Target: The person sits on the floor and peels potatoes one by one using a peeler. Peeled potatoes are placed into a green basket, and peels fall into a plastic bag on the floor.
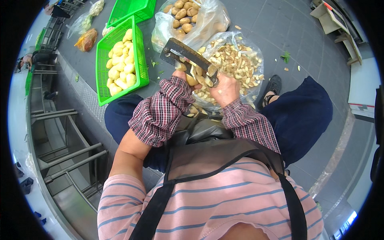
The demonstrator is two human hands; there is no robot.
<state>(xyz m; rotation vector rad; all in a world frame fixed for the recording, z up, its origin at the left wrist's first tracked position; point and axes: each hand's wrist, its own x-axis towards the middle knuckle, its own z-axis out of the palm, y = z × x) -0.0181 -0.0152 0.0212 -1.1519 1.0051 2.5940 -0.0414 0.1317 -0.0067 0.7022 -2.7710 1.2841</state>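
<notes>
A dark, wide-bladed cleaver slants across the view, gripped at its near right end by my right hand. Potato peelings cling to the blade. Behind and below it, my left hand is wrapped around a potato, which the blade mostly covers. Whether the edge touches the potato cannot be made out. Under both hands lies a clear plastic bag spread open, heaped with peelings. To the left, a green plastic basket holds peeled potatoes.
An open plastic bag of unpeeled potatoes stands beyond the cleaver. Another green basket sits behind the first. Bagged food lies farther left on the tiled floor. Metal racks line the left side; another person is far off there.
</notes>
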